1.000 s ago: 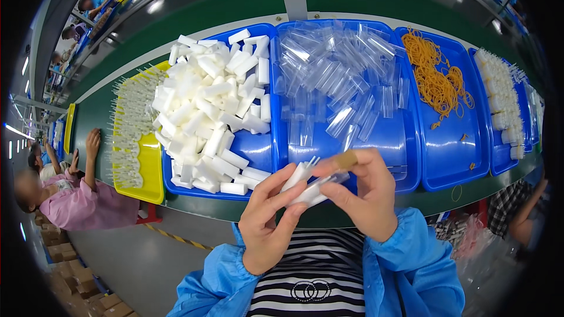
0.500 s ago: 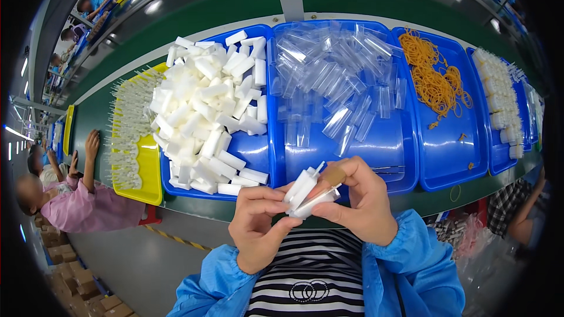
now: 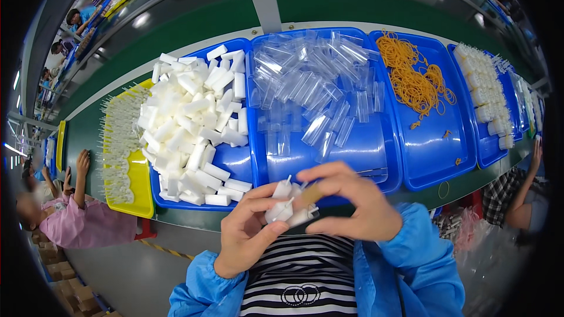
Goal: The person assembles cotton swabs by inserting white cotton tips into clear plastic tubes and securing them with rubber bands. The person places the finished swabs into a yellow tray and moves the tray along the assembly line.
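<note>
My left hand [image 3: 249, 226] grips a small bundle of white foam cylinders [image 3: 279, 211] between thumb and fingers. Thin pale tubes stick out of the cylinders' ends. Close by on the right, my right hand [image 3: 361, 205] has its fingers spread and curved around the bundle's far side. A tan wrap [image 3: 308, 197] covers one of its fingertips, which touches or nearly touches the cylinders. Its thumb sits apart, near the lowest piece. The fingers partly hide the bundle, so I cannot tell how its pieces are joined.
Across the green bench stand a blue tray of white foam cylinders [image 3: 194, 114], clear plastic sleeves [image 3: 314, 82], orange rubber bands [image 3: 411, 76] and a yellow tray [image 3: 138, 185] of thin-stemmed parts. White bundles [image 3: 484, 91] fill the far-right tray. A person in pink [image 3: 88, 223] sits at left.
My right hand has loosened from the bundle, its fingers lifting and spreading. The bundle has turned in my left hand, tube ends now facing up. The whole view has shifted slightly.
</note>
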`<state>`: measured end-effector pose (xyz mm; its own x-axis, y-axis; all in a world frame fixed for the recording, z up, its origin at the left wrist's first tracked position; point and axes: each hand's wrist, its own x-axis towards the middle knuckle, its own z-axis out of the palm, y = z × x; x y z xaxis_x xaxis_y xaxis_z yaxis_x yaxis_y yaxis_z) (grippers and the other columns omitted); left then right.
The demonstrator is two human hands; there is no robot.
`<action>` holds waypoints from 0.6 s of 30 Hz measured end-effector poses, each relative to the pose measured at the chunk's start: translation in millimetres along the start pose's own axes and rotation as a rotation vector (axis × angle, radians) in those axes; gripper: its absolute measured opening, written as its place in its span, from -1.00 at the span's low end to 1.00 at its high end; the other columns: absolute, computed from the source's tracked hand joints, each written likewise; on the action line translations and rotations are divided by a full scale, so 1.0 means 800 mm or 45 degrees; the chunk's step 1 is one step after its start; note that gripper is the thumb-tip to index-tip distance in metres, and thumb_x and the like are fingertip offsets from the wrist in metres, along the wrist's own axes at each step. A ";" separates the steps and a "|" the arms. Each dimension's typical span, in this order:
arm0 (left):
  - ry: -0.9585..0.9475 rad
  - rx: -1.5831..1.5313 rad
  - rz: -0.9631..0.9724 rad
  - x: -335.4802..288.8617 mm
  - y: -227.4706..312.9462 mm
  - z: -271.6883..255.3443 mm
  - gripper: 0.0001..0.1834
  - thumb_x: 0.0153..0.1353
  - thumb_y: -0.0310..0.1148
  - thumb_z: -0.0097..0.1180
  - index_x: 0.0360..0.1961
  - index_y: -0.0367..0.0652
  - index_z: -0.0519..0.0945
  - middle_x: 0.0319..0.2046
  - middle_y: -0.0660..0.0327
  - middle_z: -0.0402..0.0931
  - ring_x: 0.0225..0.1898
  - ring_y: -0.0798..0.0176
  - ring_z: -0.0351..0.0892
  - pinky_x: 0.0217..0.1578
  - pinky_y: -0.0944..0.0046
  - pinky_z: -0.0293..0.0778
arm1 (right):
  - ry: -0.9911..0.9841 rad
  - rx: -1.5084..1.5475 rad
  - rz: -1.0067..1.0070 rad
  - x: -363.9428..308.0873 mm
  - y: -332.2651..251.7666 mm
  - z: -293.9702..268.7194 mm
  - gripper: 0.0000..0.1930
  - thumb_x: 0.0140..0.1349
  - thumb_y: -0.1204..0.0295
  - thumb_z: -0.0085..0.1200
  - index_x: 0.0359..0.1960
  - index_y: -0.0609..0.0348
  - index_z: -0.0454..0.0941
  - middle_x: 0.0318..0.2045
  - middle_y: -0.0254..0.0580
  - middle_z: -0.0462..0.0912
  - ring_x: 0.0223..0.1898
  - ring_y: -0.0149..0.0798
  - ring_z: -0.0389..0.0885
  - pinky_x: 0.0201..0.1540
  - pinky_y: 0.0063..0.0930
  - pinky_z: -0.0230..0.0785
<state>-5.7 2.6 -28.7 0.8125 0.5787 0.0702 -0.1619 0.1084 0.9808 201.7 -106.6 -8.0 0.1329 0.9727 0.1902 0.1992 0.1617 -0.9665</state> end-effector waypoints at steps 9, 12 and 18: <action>0.121 -0.053 -0.100 0.004 0.000 0.007 -0.63 0.21 -0.70 0.16 0.07 -0.36 0.55 0.22 -0.09 0.36 0.21 0.09 0.45 0.19 0.12 0.46 | -0.155 -1.668 -0.080 0.022 0.012 -0.066 -0.70 -0.04 0.54 0.14 -0.19 0.17 0.61 -0.21 -0.18 0.62 0.02 -0.16 0.52 0.02 -0.34 0.35; 0.170 0.028 -0.063 0.003 0.002 0.008 -0.64 0.22 -0.68 0.17 0.06 -0.35 0.57 0.22 -0.07 0.37 0.19 0.11 0.47 0.15 0.17 0.49 | -0.248 -1.658 0.049 0.023 0.002 -0.069 -0.69 -0.06 0.58 0.20 -0.19 0.22 0.59 -0.25 -0.13 0.60 -0.06 -0.11 0.57 -0.02 -0.33 0.40; 0.204 0.215 -0.025 0.003 0.009 0.014 -0.66 0.22 -0.64 0.21 0.05 -0.33 0.61 0.21 -0.04 0.39 0.13 0.16 0.52 0.04 0.28 0.55 | 0.557 0.324 0.267 0.027 -0.017 -0.020 -0.69 0.15 0.60 0.28 -0.07 0.29 0.52 -0.24 -0.19 0.62 -0.26 -0.35 0.63 -0.18 -0.47 0.48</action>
<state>1.4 -4.8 -19.7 0.7134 0.7000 0.0340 -0.0400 -0.0077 0.9992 217.5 -90.8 11.9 0.5464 0.8375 -0.0094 -0.1091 0.0601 -0.9922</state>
